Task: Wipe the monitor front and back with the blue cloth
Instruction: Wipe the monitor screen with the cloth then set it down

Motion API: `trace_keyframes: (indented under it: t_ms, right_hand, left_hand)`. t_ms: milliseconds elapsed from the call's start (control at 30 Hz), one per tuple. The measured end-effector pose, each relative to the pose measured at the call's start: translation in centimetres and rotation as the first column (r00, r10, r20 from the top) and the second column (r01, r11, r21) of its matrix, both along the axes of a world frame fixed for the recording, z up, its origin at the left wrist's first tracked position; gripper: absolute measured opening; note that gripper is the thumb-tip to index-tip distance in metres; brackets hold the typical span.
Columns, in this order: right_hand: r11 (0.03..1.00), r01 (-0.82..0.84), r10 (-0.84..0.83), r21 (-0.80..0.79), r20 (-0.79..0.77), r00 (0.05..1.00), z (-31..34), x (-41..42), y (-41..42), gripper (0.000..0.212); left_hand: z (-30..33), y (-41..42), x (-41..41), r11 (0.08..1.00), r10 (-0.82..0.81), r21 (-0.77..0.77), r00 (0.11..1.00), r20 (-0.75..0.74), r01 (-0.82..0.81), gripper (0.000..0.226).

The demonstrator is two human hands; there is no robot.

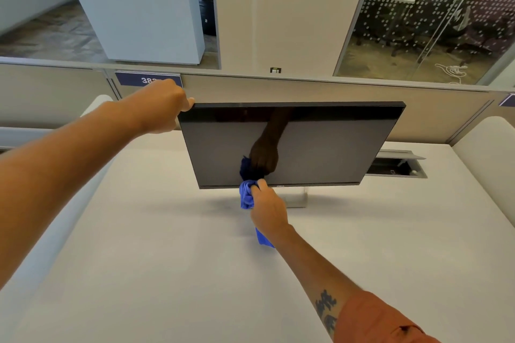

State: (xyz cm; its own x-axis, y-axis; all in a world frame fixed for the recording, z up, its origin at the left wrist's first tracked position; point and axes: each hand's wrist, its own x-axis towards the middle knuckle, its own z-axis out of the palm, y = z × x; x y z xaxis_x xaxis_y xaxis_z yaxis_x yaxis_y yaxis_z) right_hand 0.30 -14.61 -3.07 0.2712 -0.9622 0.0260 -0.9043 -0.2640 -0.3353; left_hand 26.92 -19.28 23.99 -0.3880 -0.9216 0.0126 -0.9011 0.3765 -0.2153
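A black flat monitor (320,145) stands on a white desk (156,245), its dark screen facing me and tilted back a little. My left hand (164,104) grips the monitor's top left corner. My right hand (267,206) is closed around a bunched blue cloth (246,195), pressing it against the screen's lower bezel, left of centre. One end of the cloth hangs down below my wrist. The screen reflects my right hand and the cloth. The silver stand (296,199) shows just under the bottom edge. The monitor's back is hidden.
A grey partition (278,90) with a blue number label (147,79) runs behind the monitor. An open cable tray (398,167) sits in the desk at the right. Beyond are a white planter (133,5) and a glass wall (434,25).
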Motion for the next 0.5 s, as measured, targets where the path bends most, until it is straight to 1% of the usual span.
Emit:
trace_keyframes:
  t_ms: [167, 367, 500]
  right_hand:
    - [0.998, -0.044, 0.044, 0.038, 0.007, 0.999, -0.2, 3.7, -0.1, 0.041]
    - [0.995, -0.098, 0.098, 0.001, -0.039, 0.994, -0.3, 8.4, 0.2, 0.035]
    - [0.991, -0.136, 0.136, 0.004, -0.051, 0.989, -0.3, 11.0, 0.2, 0.035]
  left_hand:
    - [-0.1, 0.0, 0.3, 0.999, -0.027, -0.034, 1.0, -0.005, 0.027, 0.038]
    - [-0.2, -0.1, 0.5, 0.999, -0.021, -0.025, 1.0, -0.007, 0.02, 0.03]
    - [-0.3, -0.1, 0.5, 0.999, -0.037, -0.036, 0.999, -0.017, 0.037, 0.028]
